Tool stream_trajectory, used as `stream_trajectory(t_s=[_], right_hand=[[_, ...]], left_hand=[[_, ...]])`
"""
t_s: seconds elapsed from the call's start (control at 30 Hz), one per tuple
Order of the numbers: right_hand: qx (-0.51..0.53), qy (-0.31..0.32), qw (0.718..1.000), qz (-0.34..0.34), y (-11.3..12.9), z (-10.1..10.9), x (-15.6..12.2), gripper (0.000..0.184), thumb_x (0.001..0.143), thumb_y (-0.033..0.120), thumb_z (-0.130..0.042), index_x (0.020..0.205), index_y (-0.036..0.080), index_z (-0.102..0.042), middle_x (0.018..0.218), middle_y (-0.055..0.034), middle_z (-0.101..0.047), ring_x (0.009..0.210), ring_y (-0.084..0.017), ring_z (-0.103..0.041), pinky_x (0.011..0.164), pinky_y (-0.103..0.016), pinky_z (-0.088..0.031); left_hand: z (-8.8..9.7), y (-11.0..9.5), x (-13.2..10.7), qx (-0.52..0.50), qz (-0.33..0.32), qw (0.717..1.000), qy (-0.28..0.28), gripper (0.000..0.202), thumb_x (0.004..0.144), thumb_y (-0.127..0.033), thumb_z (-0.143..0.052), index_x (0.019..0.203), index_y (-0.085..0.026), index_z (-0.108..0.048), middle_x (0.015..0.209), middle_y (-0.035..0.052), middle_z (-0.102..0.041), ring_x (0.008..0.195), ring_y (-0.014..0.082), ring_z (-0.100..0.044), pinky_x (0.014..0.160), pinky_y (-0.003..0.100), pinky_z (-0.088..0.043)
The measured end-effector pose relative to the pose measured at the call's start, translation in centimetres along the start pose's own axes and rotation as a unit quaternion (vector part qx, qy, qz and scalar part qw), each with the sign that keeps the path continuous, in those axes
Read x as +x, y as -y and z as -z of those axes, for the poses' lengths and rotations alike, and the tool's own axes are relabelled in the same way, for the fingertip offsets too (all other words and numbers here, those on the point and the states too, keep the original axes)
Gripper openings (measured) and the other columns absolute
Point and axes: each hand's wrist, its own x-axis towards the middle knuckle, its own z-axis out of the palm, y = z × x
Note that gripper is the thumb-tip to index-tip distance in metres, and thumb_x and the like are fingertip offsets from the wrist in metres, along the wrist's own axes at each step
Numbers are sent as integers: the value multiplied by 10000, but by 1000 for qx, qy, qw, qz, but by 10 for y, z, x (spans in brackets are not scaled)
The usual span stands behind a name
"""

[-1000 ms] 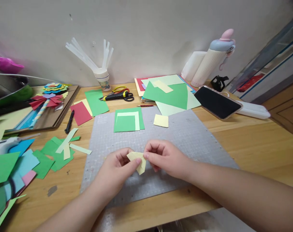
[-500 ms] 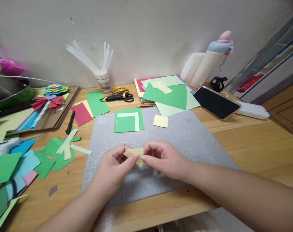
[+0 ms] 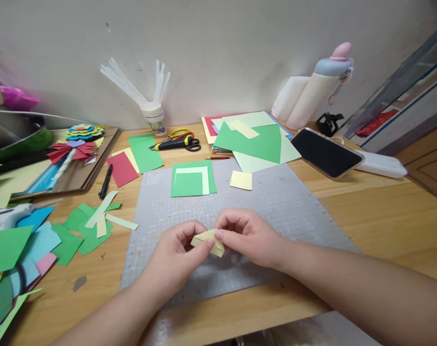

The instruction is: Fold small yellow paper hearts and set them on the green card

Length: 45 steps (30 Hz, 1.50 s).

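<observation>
A small folded piece of pale yellow paper [image 3: 205, 236] is held between both hands above the grey cutting mat [image 3: 153, 211]. My left hand [image 3: 178, 247] pinches it from the left, thumb pressed on its front. From the right, my right hand [image 3: 245, 235] grips its upper right part between thumb and curled fingers. The fingers behind the paper are partly hidden. Beyond the hands, a flat pale yellow square [image 3: 241, 180] lies on the mat, beside a stack of green squares [image 3: 188, 184] with a light green one between them.
Green paper scraps [image 3: 65, 242] and a glue gun [image 3: 13, 216] lie at left. Behind the mat are scissors [image 3: 192, 145], a paper cup [image 3: 154, 120] of white strips and more coloured sheets [image 3: 254, 142]. A phone [image 3: 326, 153] and a bottle [image 3: 321, 89] are at right.
The folded paper has turned, its right side tipping downward, and has shifted slightly right and lower. My right thumb now presses nearer its top edge. Both hands keep hold of it.
</observation>
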Motion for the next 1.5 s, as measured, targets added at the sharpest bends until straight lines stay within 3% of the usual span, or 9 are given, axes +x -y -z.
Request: stream_trajectory(t_s=[0.1, 0.37, 0.53, 0.63, 0.73, 1.0, 1.23, 1.37, 1.5], right_hand=[[-36, 7, 999, 16, 1, -1, -1, 143, 775, 166, -551, 637, 169, -512, 577, 55, -442, 545, -78, -382, 505, -208, -307], [-246, 0, 964, 103, 0, 6, -1, 67, 825, 172, -555, 758, 178, -557, 673, 38, -524, 605, -94, -465, 549, -212, -354], [-452, -4, 861, 232, -2, 14, 2, 97, 840, 101, -507, 809, 167, -571, 802, -21, -591, 764, -146, -511, 671, -267, -376], [-573, 1, 775, 266, -7, 13, 4, 153, 883, 134, -474, 767, 167, -567, 787, -34, -592, 744, -171, -478, 648, -306, -333], [-623, 11, 737, 262, -10, 10, 5, 185, 900, 149, -474, 739, 175, -561, 764, -25, -582, 722, -177, -458, 623, -320, -301], [-564, 57, 811, 146, -1, 6, 0, 170, 912, 195, -530, 777, 168, -629, 811, -19, -612, 786, -164, -523, 703, -296, -374], [-453, 16, 890, 48, 1, 8, 1, 79, 851, 163, -621, 802, 182, -680, 868, -21, -609, 858, -165, -552, 751, -283, -415], [-417, -4, 908, 22, 1, 6, 3, 108, 860, 152, -589, 778, 177, -655, 896, -18, -586, 834, -149, -546, 727, -273, -418], [-415, -21, 909, 6, 0, 4, 6, 112, 867, 165, -568, 775, 168, -632, 917, -25, -571, 808, -145, -541, 719, -282, -418]], left_hand=[[-3, 1, -1, 55, -30, 998, 10, 218, 803, -357, -551, 683, -176, -546, 642, -20, -482, 627, 134, -428, 589, 264, -341], [5, 7, 0, 224, -194, 950, -97, 81, 826, -151, -544, 762, -200, -557, 755, -12, -592, 740, 149, -543, 667, 280, -406], [7, 11, 7, 344, -285, 883, -141, 107, 818, -97, -558, 803, -196, -595, 834, 10, -622, 843, 188, -550, 750, 340, -392], [4, 12, 5, 438, -285, 841, -143, 118, 825, -91, -546, 801, -194, -597, 832, 10, -630, 837, 206, -540, 731, 359, -361], [2, 11, 1, 479, -263, 829, -117, 124, 852, -124, -530, 766, -191, -590, 800, 7, -628, 810, 207, -539, 705, 357, -352], [3, 11, -1, 484, -208, 848, -57, 160, 882, -190, -523, 760, -201, -626, 788, 6, -651, 808, 206, -562, 714, 363, -346], [5, 12, 1, 424, -145, 891, -73, 132, 839, -275, -614, 750, -232, -701, 803, 14, -658, 818, 219, -574, 748, 375, -370], [8, 11, 6, 370, -102, 921, -72, 193, 851, -295, -585, 718, -229, -708, 787, 21, -630, 792, 209, -571, 733, 354, -386], [6, 11, 9, 365, -91, 922, -95, 189, 840, -280, -577, 689, -205, -664, 795, 27, -613, 815, 218, -555, 742, 365, -373]])
